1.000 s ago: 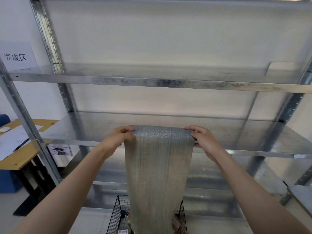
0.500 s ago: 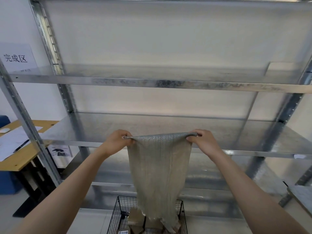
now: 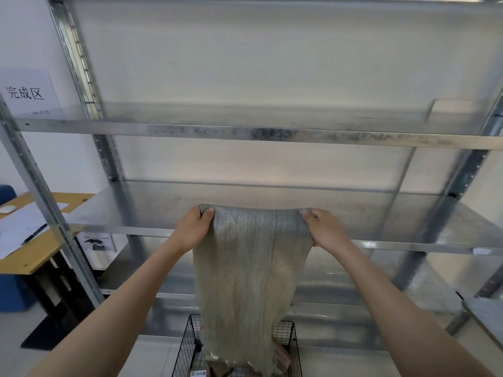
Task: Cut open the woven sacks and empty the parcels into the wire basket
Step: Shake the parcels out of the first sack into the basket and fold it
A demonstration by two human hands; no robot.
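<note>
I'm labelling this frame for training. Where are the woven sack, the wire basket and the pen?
woven sack [image 3: 245,268], head view, middle of the hanging cloth.
wire basket [image 3: 186,346], head view, left wall mesh.
pen [image 3: 34,234], head view, middle of its barrel.

sack blocks basket mouth (mid), free room L/R, shelf edge behind

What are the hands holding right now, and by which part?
The sack, hanging over the basket. The left hand grips its upper left corner, the right hand its upper right corner.
</note>
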